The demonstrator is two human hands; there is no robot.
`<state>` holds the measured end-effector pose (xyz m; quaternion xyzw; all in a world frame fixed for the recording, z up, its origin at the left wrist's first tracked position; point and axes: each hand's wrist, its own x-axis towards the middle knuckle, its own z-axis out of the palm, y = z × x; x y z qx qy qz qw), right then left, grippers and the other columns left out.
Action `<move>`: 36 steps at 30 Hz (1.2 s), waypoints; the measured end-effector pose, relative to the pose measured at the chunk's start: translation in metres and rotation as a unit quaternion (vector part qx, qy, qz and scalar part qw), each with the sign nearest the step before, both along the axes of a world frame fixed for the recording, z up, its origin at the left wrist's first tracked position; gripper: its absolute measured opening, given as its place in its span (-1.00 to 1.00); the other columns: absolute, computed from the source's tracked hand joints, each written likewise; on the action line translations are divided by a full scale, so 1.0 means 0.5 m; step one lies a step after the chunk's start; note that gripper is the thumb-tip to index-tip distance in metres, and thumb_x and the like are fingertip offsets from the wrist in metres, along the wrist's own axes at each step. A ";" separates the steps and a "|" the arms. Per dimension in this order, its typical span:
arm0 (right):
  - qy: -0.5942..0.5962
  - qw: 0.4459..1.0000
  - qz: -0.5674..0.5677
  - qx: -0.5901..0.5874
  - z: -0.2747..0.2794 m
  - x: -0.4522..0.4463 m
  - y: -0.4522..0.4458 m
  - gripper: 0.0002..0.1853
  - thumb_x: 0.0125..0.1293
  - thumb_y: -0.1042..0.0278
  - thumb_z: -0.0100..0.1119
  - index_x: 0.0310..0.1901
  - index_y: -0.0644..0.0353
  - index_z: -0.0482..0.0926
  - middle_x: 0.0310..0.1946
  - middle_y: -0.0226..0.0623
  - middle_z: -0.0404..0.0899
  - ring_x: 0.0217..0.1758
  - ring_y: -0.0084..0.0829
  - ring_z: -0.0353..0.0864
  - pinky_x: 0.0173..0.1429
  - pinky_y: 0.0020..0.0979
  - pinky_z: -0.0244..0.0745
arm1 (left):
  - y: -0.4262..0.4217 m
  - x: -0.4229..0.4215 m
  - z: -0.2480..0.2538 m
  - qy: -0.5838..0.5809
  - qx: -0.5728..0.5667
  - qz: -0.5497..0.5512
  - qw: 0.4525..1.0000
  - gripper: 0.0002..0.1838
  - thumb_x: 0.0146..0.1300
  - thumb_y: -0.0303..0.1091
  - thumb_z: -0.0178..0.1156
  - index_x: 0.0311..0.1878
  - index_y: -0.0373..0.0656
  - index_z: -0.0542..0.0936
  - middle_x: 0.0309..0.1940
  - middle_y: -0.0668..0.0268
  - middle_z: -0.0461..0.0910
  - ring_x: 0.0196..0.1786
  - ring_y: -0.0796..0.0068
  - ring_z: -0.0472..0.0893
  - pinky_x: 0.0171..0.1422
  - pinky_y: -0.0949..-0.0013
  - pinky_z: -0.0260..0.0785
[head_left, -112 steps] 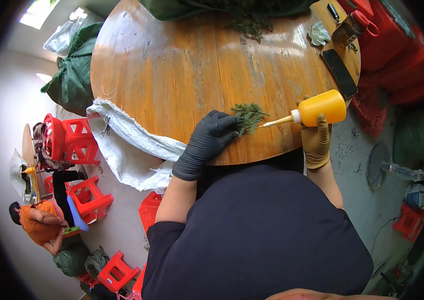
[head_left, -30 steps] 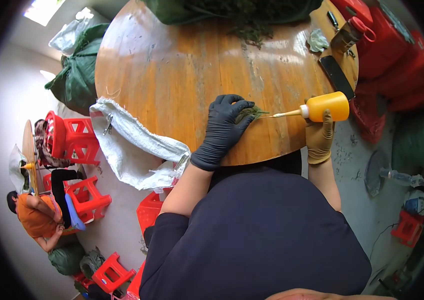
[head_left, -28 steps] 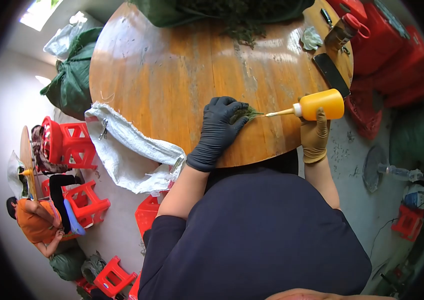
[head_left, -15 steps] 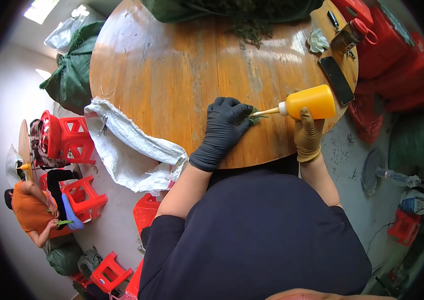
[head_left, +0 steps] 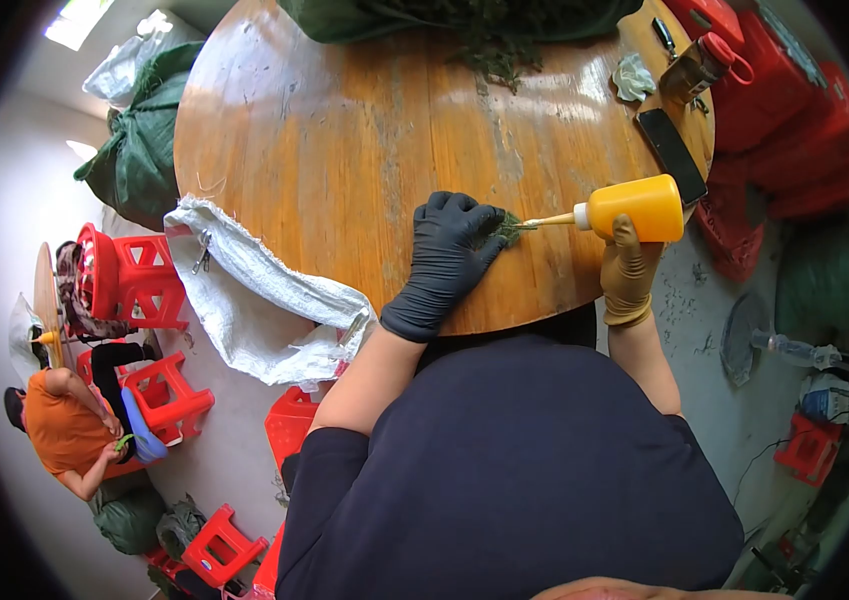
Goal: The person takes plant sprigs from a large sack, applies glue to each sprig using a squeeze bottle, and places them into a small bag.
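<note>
My left hand [head_left: 452, 255], in a black glove, rests at the near part of the round wooden table [head_left: 344, 150]. Its thumb and fingers pinch a small green plant sprig [head_left: 512, 230]. In a tan glove, my right hand [head_left: 628, 270] grips a yellow squeeze bottle [head_left: 636, 208] with a white collar and a long thin nozzle [head_left: 554, 220]. The bottle lies almost level, its nozzle pointing left. The nozzle's tip is close to the sprig; I cannot tell whether they touch.
A white woven sack [head_left: 264, 310] hangs over the table's left edge. A phone [head_left: 671, 158], a jar [head_left: 694, 70] and a crumpled glove [head_left: 632, 78] lie at the right. Green foliage [head_left: 499, 62] spills from the far side. A person in orange [head_left: 69, 425] sits among red stools [head_left: 169, 395].
My right hand and the yellow bottle have moved slightly right, so the nozzle tip has drawn back from my left fingers. More of the sprig shows. My left hand has stayed put.
</note>
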<state>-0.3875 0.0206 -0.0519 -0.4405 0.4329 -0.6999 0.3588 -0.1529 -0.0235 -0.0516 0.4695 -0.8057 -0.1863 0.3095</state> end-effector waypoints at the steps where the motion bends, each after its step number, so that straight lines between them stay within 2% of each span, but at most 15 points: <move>1: 0.000 1.000 -0.001 0.000 -0.005 -0.008 0.002 -0.60 0.37 0.31 0.30 0.16 0.20 0.44 -0.01 -0.27 0.59 0.07 -0.34 0.63 0.27 -0.23 0.49 | 0.001 -0.001 0.001 -0.005 0.001 0.001 1.000 -0.77 0.09 -0.27 0.49 -0.16 0.01 0.75 -0.28 0.34 0.60 -0.05 0.25 0.52 0.11 0.19 0.26; 16: -0.005 0.999 -0.045 -0.016 -0.015 -0.064 0.031 -0.60 0.38 0.28 0.31 0.16 0.19 0.43 0.00 -0.24 0.58 0.08 -0.32 0.63 0.25 -0.23 0.52 | 0.006 -0.008 -0.001 -0.037 -0.008 -0.006 0.999 -0.69 0.05 -0.26 0.47 -0.10 0.00 0.70 -0.26 0.29 0.58 -0.04 0.20 0.51 0.09 0.13 0.26; 19: -0.032 0.999 -0.037 -0.010 -0.012 -0.062 0.039 -0.59 0.41 0.25 0.29 0.19 0.17 0.42 0.03 -0.25 0.57 0.09 -0.30 0.62 0.24 -0.22 0.53 | 0.006 -0.002 -0.009 -0.035 -0.019 -0.011 0.999 -0.69 0.05 -0.30 0.44 -0.08 -0.01 0.70 -0.26 0.26 0.60 -0.04 0.18 0.52 0.09 0.14 0.28; 21: -0.134 0.990 -0.051 -0.010 0.001 -0.051 0.038 -0.59 0.39 0.25 0.33 0.17 0.14 0.44 -0.01 -0.29 0.56 0.04 -0.34 0.62 0.15 -0.22 0.60 | 0.011 0.004 -0.002 -0.014 -0.013 -0.003 1.000 -0.68 0.05 -0.33 0.44 -0.07 -0.03 0.70 -0.26 0.25 0.61 -0.05 0.18 0.54 0.09 0.16 0.32; 22: -0.147 0.988 -0.053 -0.007 -0.013 -0.060 0.037 -0.57 0.40 0.23 0.31 0.22 0.11 0.42 0.04 -0.28 0.54 0.06 -0.30 0.62 0.13 -0.16 0.64 | 0.016 0.016 0.004 0.001 0.000 -0.001 1.000 -0.67 0.06 -0.37 0.43 -0.06 -0.05 0.70 -0.25 0.24 0.61 -0.07 0.17 0.55 0.09 0.17 0.35; 23: -0.177 0.983 -0.044 -0.014 -0.026 -0.068 0.033 -0.56 0.41 0.21 0.30 0.23 0.12 0.42 0.05 -0.26 0.55 0.09 -0.27 0.62 0.13 -0.16 0.65 | 0.020 0.037 0.011 0.001 -0.006 0.017 1.000 -0.67 0.06 -0.37 0.43 -0.06 -0.05 0.70 -0.25 0.24 0.61 -0.07 0.17 0.55 0.09 0.17 0.35; 25: -0.196 0.981 -0.013 -0.006 -0.037 -0.087 0.029 -0.53 0.42 0.16 0.28 0.25 0.14 0.43 0.09 -0.22 0.56 0.14 -0.23 0.62 0.19 -0.16 0.64 | 0.037 0.093 0.028 0.073 -0.080 0.085 0.991 -0.65 0.06 -0.39 0.39 -0.02 -0.08 0.68 -0.28 0.23 0.60 -0.12 0.12 0.55 0.02 0.14 0.36; 27: -0.207 0.978 0.006 -0.003 -0.041 -0.100 0.025 -0.52 0.42 0.14 0.28 0.26 0.16 0.43 0.11 -0.19 0.57 0.17 -0.21 0.61 0.22 -0.16 0.62 | 0.066 0.178 0.051 0.126 -0.144 0.199 0.961 -0.63 0.04 -0.53 0.40 -0.02 -0.16 0.67 -0.26 0.19 0.62 -0.15 0.14 0.57 -0.01 0.16 0.39; 29: -0.217 0.976 0.013 0.001 -0.044 -0.113 0.015 -0.50 0.43 0.11 0.27 0.27 0.18 0.43 0.12 -0.17 0.57 0.19 -0.19 0.61 0.25 -0.16 0.61 | 0.103 0.286 0.045 0.141 -0.183 0.328 0.916 -0.67 0.11 -0.58 0.40 -0.02 -0.22 0.67 -0.21 0.17 0.65 -0.11 0.19 0.61 0.07 0.22 0.45; 31: -0.242 0.970 0.022 -0.010 -0.048 -0.128 0.009 -0.45 0.37 0.10 0.35 0.25 0.23 0.43 0.13 -0.15 0.57 0.22 -0.20 0.60 0.31 -0.24 0.58 | 0.147 0.410 0.025 0.085 -0.206 0.411 0.884 -0.64 0.16 -0.47 0.44 0.04 -0.26 0.65 -0.14 0.16 0.69 -0.01 0.29 0.66 0.16 0.24 0.48; 33: -0.260 0.965 0.022 -0.015 -0.058 -0.136 0.000 -0.44 0.37 0.11 0.35 0.26 0.24 0.43 0.14 -0.13 0.57 0.22 -0.19 0.59 0.33 -0.23 0.57 | 0.191 0.510 0.001 -0.004 -0.089 0.466 0.880 -0.59 0.15 -0.38 0.47 0.06 -0.25 0.65 -0.07 0.11 0.66 0.07 0.20 0.63 0.25 0.18 0.43; 34: -0.273 0.962 0.023 -0.015 -0.067 -0.140 -0.005 -0.44 0.37 0.11 0.35 0.26 0.23 0.42 0.14 -0.14 0.57 0.22 -0.19 0.59 0.33 -0.22 0.57 | 0.205 0.520 0.000 -0.006 -0.094 0.460 0.883 -0.59 0.15 -0.38 0.47 0.06 -0.25 0.65 -0.07 0.11 0.66 0.07 0.20 0.63 0.25 0.18 0.43; 36: -0.291 0.956 0.015 -0.022 -0.076 -0.143 -0.010 -0.43 0.36 0.11 0.36 0.27 0.23 0.42 0.15 -0.14 0.57 0.22 -0.20 0.59 0.33 -0.21 0.57 | 0.204 0.517 0.018 -0.216 -0.100 0.500 0.833 -0.56 0.09 -0.31 0.50 0.04 -0.19 0.66 0.00 0.06 0.61 0.12 0.06 0.56 0.31 0.07 0.35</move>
